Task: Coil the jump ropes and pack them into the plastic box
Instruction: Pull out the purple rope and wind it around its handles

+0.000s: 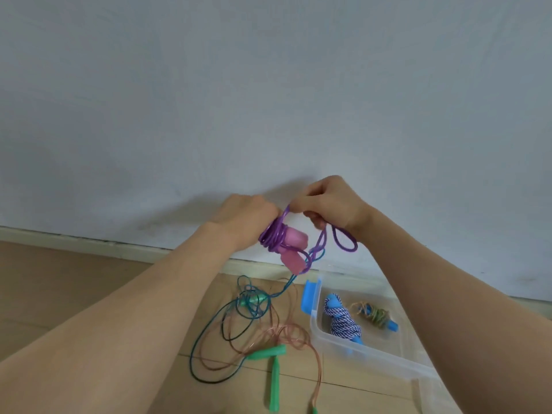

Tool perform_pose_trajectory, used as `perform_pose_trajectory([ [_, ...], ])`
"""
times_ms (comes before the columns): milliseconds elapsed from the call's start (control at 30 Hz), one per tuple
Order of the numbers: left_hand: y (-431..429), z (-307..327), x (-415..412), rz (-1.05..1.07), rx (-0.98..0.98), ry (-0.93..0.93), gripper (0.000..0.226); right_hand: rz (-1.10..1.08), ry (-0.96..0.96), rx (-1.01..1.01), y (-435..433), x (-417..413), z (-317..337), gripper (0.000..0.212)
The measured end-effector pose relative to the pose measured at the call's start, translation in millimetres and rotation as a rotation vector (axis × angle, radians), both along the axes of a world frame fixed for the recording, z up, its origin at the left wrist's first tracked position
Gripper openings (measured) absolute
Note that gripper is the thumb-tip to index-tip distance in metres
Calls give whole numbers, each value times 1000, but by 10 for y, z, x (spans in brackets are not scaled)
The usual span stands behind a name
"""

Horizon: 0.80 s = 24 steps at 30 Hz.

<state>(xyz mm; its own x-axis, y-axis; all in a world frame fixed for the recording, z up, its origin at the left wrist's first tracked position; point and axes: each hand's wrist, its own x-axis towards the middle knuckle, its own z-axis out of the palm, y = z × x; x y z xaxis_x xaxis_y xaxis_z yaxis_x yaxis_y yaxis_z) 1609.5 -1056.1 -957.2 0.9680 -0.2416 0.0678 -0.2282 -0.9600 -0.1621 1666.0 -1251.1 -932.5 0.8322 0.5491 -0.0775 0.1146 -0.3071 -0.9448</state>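
My left hand [243, 215] grips a purple jump rope [273, 237] wound in loops around its two pink handles [294, 249], held up in front of the wall. My right hand [328, 201] pinches the purple cord just right of the bundle, and a free loop [345, 243] hangs below that wrist. The clear plastic box [367, 354] sits on the floor at lower right with a blue latch [310, 294]. Inside lie a coiled blue-and-white rope [343, 321] and a coiled tan-green rope [375, 315].
On the wooden floor below my hands lie a loose teal rope [209, 333] and a loose copper-coloured rope [286, 336], tangled together, with green handles [273, 369]. A pale wall and skirting board [119, 249] run close behind.
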Motion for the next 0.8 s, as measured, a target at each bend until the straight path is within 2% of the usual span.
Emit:
perform_pose_trajectory([
  [67, 23, -35, 2, -89, -90, -66, 9, -52, 15, 100, -67, 101, -33, 13],
  [167, 101, -106, 22, -208, -286, -243, 27, -56, 39, 143, -117, 167, -162, 35],
  [267, 96, -51, 26, -250, -442, -408, 54, 59, 89, 174, -118, 121, -313, 20],
  [333, 55, 15, 27, -248, -548, -450, 61, 125, 211, 282, -65, 84, -420, 27],
  [400, 46, 42, 23, -211, -653, -470, 58, 124, 323, 358, 35, 54, -449, 28],
  [500, 108, 23, 19, -99, -746, -493, 44, 151, 430, 354, 170, -1, -433, 30],
  [600, 120, 15, 13, -25, -729, -537, 36, 192, 571, 261, 174, -101, -369, 41],
  [700, 109, -12, 18, 100, -660, -574, 32, 197, 602, 118, 202, -170, -347, 59],
  [800, 136, -59, 16, 197, -637, -597, 31, 179, 612, 91, 212, -144, -352, 74],
])
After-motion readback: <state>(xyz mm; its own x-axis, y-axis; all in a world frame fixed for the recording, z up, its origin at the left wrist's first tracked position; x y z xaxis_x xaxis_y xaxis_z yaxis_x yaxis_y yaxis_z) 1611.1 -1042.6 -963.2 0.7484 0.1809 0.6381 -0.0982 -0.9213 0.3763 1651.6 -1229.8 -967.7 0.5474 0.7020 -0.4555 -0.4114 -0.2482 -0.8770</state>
